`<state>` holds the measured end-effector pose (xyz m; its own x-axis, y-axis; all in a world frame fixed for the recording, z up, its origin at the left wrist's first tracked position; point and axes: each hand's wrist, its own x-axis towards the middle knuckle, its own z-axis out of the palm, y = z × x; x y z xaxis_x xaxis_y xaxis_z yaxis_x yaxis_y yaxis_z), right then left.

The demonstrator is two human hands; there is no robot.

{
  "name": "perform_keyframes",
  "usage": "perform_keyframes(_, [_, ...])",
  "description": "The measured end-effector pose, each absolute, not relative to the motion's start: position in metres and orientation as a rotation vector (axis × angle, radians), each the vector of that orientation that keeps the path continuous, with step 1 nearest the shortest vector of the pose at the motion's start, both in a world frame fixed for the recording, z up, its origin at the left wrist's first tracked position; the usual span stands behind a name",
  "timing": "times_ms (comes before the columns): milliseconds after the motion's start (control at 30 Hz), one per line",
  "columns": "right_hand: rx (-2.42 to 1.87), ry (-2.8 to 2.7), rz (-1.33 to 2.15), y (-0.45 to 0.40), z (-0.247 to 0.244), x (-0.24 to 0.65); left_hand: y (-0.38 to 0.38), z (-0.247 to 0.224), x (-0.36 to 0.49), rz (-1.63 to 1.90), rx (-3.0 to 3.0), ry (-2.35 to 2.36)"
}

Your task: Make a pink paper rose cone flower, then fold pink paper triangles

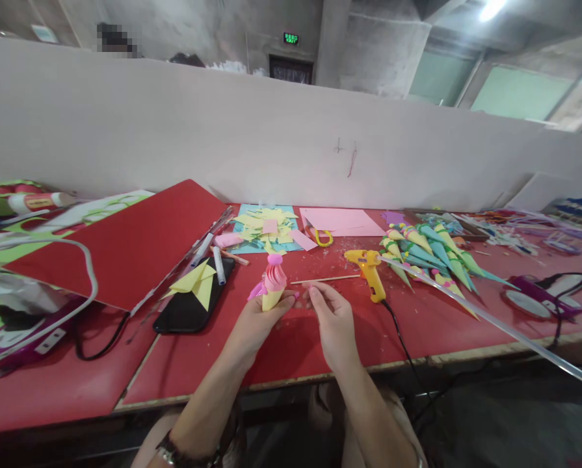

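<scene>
My left hand [252, 330] is closed around a small craft ice cream cone, held upright over the table. The ice cream cone [274, 278] has a pale yellow base, pink ruffled folds and a pink ball on top. Bright pink bits stick out on both sides of it, by my fingers. Just to the right, my right hand [337, 322] pinches a tiny pink piece [311, 288] between thumb and finger; its shape is too small to tell. A thin wooden stick [326, 280] lies behind my right fingertips. Beside that hand rests a yellow glue gun [370, 272] with a long clear glue stick [466, 309].
Finished-looking cones [434, 250] are piled at the right. Behind my hands are yellow paper scraps [266, 224], yellow-handled scissors [324, 239] and pink sheets [342, 221]. At left lie a black phone [188, 317] under folded yellow paper [196, 283], and a red board [125, 240].
</scene>
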<state>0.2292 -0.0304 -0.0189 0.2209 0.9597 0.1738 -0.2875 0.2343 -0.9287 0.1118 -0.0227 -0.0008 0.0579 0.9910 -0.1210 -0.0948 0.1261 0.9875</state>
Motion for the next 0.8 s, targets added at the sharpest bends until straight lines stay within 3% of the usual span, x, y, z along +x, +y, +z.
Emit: perform_keyframes(800, [-0.955,-0.993,1.001,-0.0321,-0.0168,0.2282,-0.0265,0.0013,0.1164,1.196,0.999,1.094])
